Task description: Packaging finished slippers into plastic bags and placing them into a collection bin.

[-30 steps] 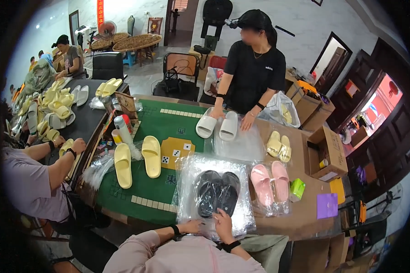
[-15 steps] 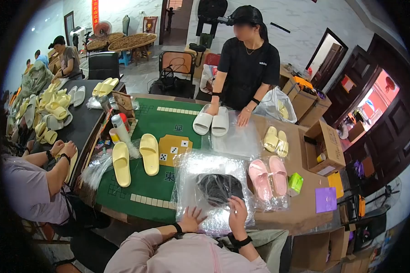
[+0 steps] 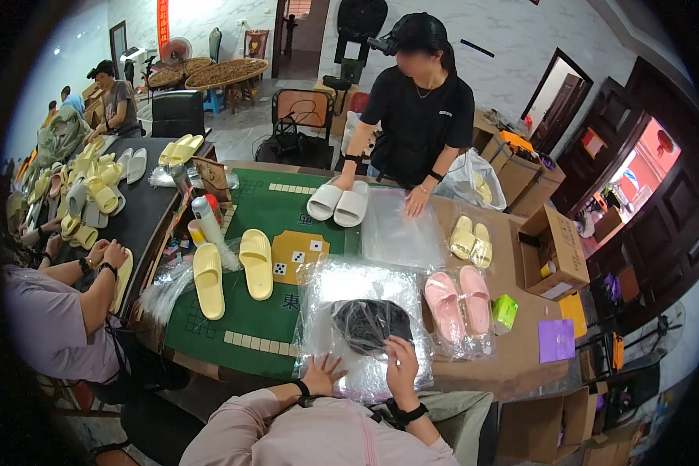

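My left hand (image 3: 324, 377) lies with fingers spread on the near left edge of a stack of clear plastic bags (image 3: 318, 291). At the stack's near right, my right hand (image 3: 401, 366) has its thumb and fingers pinched on the film of the top plastic bag. A dark shape (image 3: 369, 322) shows at the film just beyond my right fingers; whether it lies inside, beneath or is a reflection I cannot make out. Left of the stack rest two yellow slippers (image 3: 208, 281). To its right lie pink slippers (image 3: 446, 307) in clear film.
Across the table, a person in black (image 3: 423, 109) holds white slippers (image 3: 351, 204) beside more clear bags (image 3: 400, 225). Bagged yellow slippers (image 3: 471, 241), a green box (image 3: 504, 312) and a cardboard box (image 3: 551, 252) stand right. At left, another person (image 3: 70, 311) sits by a dark table heaped with slippers (image 3: 93, 190).
The person across has slid the white slippers leftward, off the bags. My right hand has shifted slightly down and left; my left hand stays in place.
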Demonstrator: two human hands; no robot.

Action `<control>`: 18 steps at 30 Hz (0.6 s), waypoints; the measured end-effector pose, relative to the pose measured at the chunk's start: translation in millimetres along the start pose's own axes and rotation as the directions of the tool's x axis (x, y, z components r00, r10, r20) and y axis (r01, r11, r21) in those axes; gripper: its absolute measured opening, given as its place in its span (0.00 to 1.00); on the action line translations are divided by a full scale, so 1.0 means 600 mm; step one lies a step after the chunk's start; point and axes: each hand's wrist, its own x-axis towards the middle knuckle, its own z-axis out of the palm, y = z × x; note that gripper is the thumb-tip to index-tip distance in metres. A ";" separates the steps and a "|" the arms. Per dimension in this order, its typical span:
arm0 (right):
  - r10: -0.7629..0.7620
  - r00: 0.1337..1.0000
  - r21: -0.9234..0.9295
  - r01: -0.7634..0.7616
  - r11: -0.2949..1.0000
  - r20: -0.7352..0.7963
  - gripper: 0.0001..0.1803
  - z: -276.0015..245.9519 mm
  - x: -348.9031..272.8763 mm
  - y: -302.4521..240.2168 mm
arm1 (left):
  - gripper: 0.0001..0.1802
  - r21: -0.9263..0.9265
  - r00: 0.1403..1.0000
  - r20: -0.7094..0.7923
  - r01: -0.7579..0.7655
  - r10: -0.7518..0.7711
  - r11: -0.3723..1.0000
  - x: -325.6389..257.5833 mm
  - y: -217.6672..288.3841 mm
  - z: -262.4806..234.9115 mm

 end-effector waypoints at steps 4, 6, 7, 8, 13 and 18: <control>-0.026 1.000 -0.019 0.026 0.999 0.001 0.08 0.000 -0.002 -0.003 | 0.38 -0.006 1.000 -0.004 -0.013 0.013 1.000 0.001 -0.002 0.006; -0.037 0.999 -0.009 0.037 0.999 0.007 0.08 0.002 -0.005 -0.003 | 0.37 0.029 1.000 -0.026 -0.015 0.016 0.999 0.004 -0.004 0.017; -0.036 0.999 -0.007 0.036 0.999 0.006 0.08 0.002 -0.005 -0.002 | 0.37 0.030 1.000 -0.024 -0.015 0.015 0.999 0.006 -0.005 0.022; -0.050 0.999 -0.018 0.050 0.999 0.006 0.08 0.002 -0.004 -0.002 | 0.37 0.018 0.999 -0.030 -0.015 0.015 1.000 0.008 -0.007 0.027; -0.060 0.998 -0.030 0.060 0.998 0.001 0.08 0.003 -0.007 0.003 | 0.35 0.017 0.999 -0.042 0.028 -0.027 0.999 0.002 -0.002 0.015; -0.054 0.998 -0.021 0.054 0.998 0.016 0.08 0.003 -0.008 0.000 | 0.29 -0.050 0.976 -0.145 0.159 -0.165 0.986 -0.003 -0.008 0.020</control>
